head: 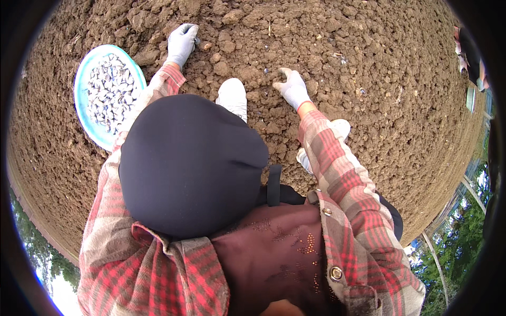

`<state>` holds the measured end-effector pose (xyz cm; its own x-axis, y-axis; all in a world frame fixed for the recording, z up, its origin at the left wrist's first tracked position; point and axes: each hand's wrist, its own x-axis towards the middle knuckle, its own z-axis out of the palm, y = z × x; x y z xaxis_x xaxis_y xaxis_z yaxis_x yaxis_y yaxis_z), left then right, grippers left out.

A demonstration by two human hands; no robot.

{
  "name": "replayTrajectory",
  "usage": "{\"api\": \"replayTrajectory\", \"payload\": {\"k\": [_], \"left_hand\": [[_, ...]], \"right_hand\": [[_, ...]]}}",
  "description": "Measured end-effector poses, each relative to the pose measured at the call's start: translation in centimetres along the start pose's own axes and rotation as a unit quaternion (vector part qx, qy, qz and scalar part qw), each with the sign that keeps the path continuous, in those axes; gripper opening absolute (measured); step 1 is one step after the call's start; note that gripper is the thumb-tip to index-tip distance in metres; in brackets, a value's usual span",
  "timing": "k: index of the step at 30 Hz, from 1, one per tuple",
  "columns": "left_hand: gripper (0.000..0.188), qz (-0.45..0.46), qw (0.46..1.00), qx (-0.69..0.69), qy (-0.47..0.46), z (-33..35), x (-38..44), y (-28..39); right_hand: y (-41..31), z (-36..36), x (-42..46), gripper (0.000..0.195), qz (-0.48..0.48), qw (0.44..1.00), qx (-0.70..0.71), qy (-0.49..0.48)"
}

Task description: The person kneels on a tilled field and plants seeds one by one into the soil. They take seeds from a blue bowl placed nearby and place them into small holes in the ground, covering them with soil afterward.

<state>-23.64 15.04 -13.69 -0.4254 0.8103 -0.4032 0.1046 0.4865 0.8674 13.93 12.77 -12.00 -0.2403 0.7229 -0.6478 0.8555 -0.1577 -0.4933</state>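
Observation:
My left hand [182,44], in a pale grey work glove, is low over the brown clods with its fingers curled. Whether anything is inside them is hidden. To its left a round white basin with a light-blue rim [80,98] rests on the soil, holding many small whitish and purplish pieces [110,89] that look like garlic cloves. My right hand [293,87], gloved the same way, hovers near the ground with thumb and forefinger apart and nothing visible between them. A small whitish-purple piece [265,71] lies in the soil just left of its fingertips.
Cloddy tilled soil [375,51] spreads all around. A white shoe [233,96] stands between my hands, below a large dark-clothed form, apparently my knee [189,162]. More small pale bits [362,91] lie to the right. Another person [470,53] is at the far right edge.

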Motion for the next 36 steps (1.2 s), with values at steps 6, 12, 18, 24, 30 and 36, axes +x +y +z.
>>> {"api": "replayTrajectory", "payload": {"k": [6,12,18,24,30,36], "left_hand": [[0.027,-0.157,0.973,-0.139,-0.097,0.5,-2.8,3.8],[0.035,-0.202,0.868,-0.297,-0.342,2.1,-10.7,10.2],[0.033,-0.149,0.861,-0.057,-0.483,0.5,-18.4,16.2],[0.024,-0.137,0.805,0.016,-0.577,3.7,-24.2,18.3],[0.021,-0.023,0.852,0.178,-0.491,0.9,-25.1,23.8],[0.028,-0.013,0.791,0.232,-0.566,5.3,-23.0,24.1]], "right_hand": [[1.9,2.2,-5.5,0.083,-0.046,0.973,-0.223,0.019],[5.3,2.0,-7.9,0.082,-0.047,0.998,0.005,0.043],[4.1,3.6,-12.8,0.043,-0.046,0.964,-0.256,-0.044],[8.9,3.2,-13.4,0.043,0.048,0.97,-0.236,-0.042],[1.9,4.5,-12.8,0.033,0.015,0.967,-0.255,0.007],[1.4,3.6,-10.7,0.031,0.066,0.972,-0.219,-0.056]]}}
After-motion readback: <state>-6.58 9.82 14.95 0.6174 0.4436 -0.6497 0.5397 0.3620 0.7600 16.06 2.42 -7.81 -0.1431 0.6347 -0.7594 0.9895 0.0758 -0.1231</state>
